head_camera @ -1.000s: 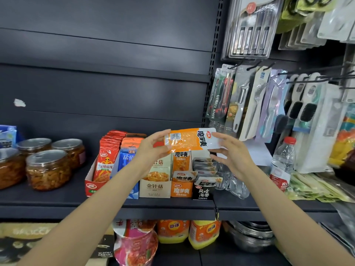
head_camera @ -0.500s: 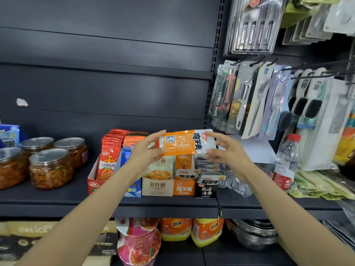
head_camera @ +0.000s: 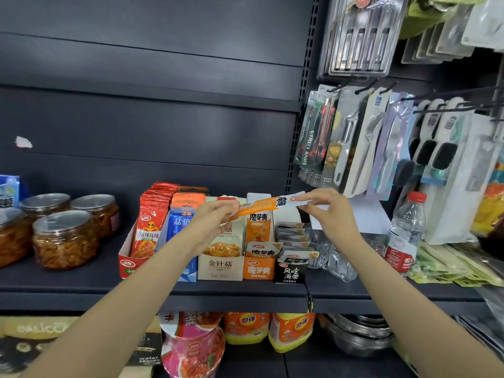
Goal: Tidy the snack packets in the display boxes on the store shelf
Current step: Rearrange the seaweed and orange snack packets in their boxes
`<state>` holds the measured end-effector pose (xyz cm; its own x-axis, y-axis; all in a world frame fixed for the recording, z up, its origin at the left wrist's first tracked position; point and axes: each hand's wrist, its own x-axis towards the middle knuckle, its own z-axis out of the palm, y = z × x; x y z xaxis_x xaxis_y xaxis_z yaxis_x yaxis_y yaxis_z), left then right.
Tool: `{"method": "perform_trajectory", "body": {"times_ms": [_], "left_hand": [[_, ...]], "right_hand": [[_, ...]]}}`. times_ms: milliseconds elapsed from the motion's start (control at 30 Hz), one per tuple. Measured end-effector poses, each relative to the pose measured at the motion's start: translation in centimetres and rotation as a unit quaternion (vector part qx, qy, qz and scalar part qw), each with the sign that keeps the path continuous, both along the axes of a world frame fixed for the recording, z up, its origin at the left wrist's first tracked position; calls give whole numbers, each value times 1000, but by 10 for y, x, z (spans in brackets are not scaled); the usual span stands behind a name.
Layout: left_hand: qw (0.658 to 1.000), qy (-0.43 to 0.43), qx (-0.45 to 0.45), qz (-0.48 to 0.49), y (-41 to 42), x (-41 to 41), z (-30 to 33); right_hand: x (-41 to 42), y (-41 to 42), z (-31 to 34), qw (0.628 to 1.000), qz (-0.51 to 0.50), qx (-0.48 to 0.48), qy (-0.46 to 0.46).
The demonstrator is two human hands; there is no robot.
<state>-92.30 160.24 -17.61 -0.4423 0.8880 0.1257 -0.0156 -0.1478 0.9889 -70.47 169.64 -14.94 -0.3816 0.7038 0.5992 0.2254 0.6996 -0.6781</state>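
My left forearm [head_camera: 174, 257] hiding the blue box's [head_camera: 191, 271] front, leftmost jar [head_camera: 11, 236] cut by the frame edge, hanging packs [head_camera: 463, 20] cropped top right, small print unreadable to me

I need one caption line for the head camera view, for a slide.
Both hands, left and right, hold an orange snack packet flat above the orange display box.

Five display boxes [head_camera: 221, 266] were set side by side at the front of the shelf [head_camera: 81, 285], with jars [head_camera: 64, 238] to their left and a water bottle [head_camera: 405, 233] to their right. A snack packet [head_camera: 261, 205] was held above the boxes between the left hand [head_camera: 215, 222] and the right hand [head_camera: 331, 211]. Utensil packs [head_camera: 351, 143] were hung behind and above the bottle.
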Motion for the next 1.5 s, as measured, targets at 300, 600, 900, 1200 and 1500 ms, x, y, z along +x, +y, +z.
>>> {"method": "perform_trajectory", "body": {"times_ms": [300,600,900,1200,1500], "left_hand": [[971,232,-39,48,5,1,-11],[917,398,3,-31,8,10,-14],[895,445,-24,-15,13,17,-14],[792,597,-106,72,5,-18,-30],[735,657,-160,53,9,-20,-34]], "right_hand": [[-3,5,0,983,-93,131,-95],[-21,0,7,972,-3,156,-178],[-25,-6,18,922,21,291,-257],[-44,2,0,935,14,154,-319],[-70,6,-18,893,41,79,-441]]}}
